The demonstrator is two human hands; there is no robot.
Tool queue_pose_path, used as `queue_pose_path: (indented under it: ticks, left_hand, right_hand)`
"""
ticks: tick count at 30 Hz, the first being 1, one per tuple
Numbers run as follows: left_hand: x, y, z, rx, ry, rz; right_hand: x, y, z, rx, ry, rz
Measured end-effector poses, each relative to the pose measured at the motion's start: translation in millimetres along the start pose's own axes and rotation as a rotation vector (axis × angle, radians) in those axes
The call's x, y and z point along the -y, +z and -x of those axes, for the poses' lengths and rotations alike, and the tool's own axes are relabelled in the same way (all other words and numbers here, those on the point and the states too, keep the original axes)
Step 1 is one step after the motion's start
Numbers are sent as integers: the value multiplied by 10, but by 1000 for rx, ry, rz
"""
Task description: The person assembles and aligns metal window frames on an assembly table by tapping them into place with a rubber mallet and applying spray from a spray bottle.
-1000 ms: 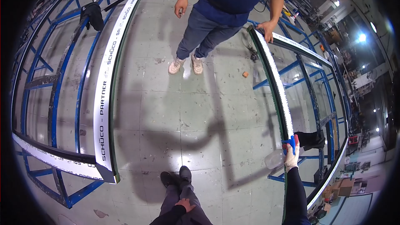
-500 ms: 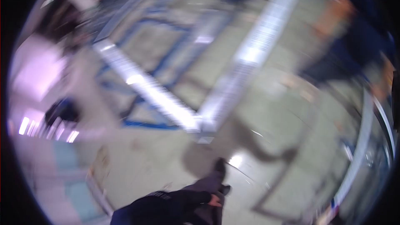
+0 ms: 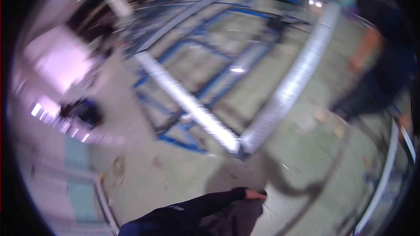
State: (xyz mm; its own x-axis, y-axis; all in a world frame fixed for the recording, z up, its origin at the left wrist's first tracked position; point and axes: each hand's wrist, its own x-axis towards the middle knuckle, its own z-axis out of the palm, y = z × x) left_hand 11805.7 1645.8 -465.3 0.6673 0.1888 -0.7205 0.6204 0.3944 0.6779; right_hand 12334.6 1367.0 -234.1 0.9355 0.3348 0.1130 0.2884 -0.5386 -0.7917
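Observation:
My left hand extends from a dark sleeve at the bottom of the view, in front of my dark trousers. Its fingers look stretched out, though blurred, and I see nothing held in them. My right hand is out of view. Beyond my left hand, two long silvery metal beams meet at a corner: the left beam and the right beam. The corner stands apart from my hand.
Inside the beams is a blue metal frame. On the right, a person in dark clothes stands near a curved-looking pale rail. A dark, blurred object is at left, and a shadow lies on the floor.
My view has swung, so the beams and the other person appear further right and lower. My left arm shows more stretched out to the right.

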Motion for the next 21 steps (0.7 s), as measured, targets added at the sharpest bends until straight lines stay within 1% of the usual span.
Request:
queue_pose_path:
  ticks: [1,2,3,4,5,6,7,9,10,11,13,14,15,17,18,19,21]
  left_hand:
    - [92,40,-152,147,0,-59]
    - [133,98,-213,194,240,-271]
    - [-95,70,-152,274,151,-420]
    - [-411,72,58,259,172,-387]
    - [-325,115,47,189,179,-352]
    - [-444,151,98,137,-19,-355]
    - [-426,181,-13,149,-52,-368]
    - [-308,265,-91,152,-134,-357]
    - [-387,301,-90,182,-26,-439]
    - [-388,335,-122,182,-34,-506]
    - [-314,446,-221,174,-50,-623]
    - [-178,488,-324,208,-53,-665]
    - [-73,517,-407,252,69,-741]
    - [96,489,-472,302,300,-902]
    - [43,483,-398,271,271,-829]
    - [-162,498,-288,244,194,-783]
    - [-351,523,-229,228,6,-855]
  right_hand:
    - [52,8,42,-18,42,55]
    - [68,20,115,-41,79,91]
    - [223,-45,239,-72,138,135]
    - [87,-82,230,-87,6,103]
    - [8,-79,219,-102,63,-44]
    - [-139,-97,163,-103,92,-137]
    - [-231,-105,125,-83,112,-240]
    - [-4,-146,141,-116,151,-207]
    - [63,-148,143,-109,195,-181]
    - [17,-145,144,-114,185,-214]
    - [166,-155,181,-86,153,-140]
    - [205,-192,202,-73,129,-40]
    - [32,-137,151,-121,117,-215]
    - [-216,-145,53,-90,135,-301]
    - [-183,-119,87,-92,132,-246]
    - [-74,-143,116,-109,123,-191]
    - [-55,-159,131,-98,131,-129]
